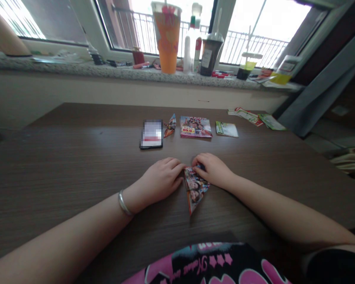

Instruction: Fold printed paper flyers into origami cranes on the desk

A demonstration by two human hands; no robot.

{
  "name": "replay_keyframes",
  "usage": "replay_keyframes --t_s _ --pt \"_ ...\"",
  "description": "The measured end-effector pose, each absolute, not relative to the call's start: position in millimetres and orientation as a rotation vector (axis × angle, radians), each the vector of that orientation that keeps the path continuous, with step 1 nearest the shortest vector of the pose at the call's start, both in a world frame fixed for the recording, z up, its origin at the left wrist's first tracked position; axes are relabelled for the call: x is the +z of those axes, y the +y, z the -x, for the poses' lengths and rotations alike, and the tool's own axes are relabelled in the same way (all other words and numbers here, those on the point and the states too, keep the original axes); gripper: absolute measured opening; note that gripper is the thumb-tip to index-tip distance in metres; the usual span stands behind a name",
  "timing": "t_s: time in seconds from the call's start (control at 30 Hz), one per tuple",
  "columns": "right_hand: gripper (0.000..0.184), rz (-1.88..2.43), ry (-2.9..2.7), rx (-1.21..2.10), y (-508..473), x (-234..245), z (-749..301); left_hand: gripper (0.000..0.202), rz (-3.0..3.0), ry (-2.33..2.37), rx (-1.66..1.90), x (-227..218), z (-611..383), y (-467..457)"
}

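Observation:
A printed, glossy paper folded into a narrow triangle point(195, 187) lies on the table in front of me, its long point toward my body. My left hand point(165, 177), with a silver bangle at the wrist, has its fingers bent and close together. Its fingertips hold the paper's upper left corner. From the other side, my right hand point(211, 167) pinches the top edge, thumb on the printed face and fingers curled behind it. The right fingertips are partly hidden.
Beyond my hands sit a phone point(152, 134), a small folded paper piece point(170, 125), a printed leaflet stack point(195, 127) and a green-white paper pad point(227, 129). Flyers point(251, 117) lie far right. The windowsill point(106, 73) carries a tall orange drink cup point(167, 43) and bottles.

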State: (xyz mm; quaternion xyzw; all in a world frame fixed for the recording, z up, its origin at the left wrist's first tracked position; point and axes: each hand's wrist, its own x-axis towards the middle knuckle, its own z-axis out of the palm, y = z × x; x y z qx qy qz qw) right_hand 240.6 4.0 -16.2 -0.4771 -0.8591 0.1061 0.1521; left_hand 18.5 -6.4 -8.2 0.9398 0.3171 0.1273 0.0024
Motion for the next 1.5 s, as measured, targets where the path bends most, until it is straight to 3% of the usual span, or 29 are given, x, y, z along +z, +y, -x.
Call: replay_keyframes --t_s 0.6,1.5 --pt "0.005 1.314 -2.415 0.346 -7 -14 -227 0.033 -2.831 1.44 0.431 -6 -30 -15" --pt "0.005 1.268 -2.357 0.38 -5 -18 -226 0.028 -2.523 1.47 0.399 -11 -33 -10"
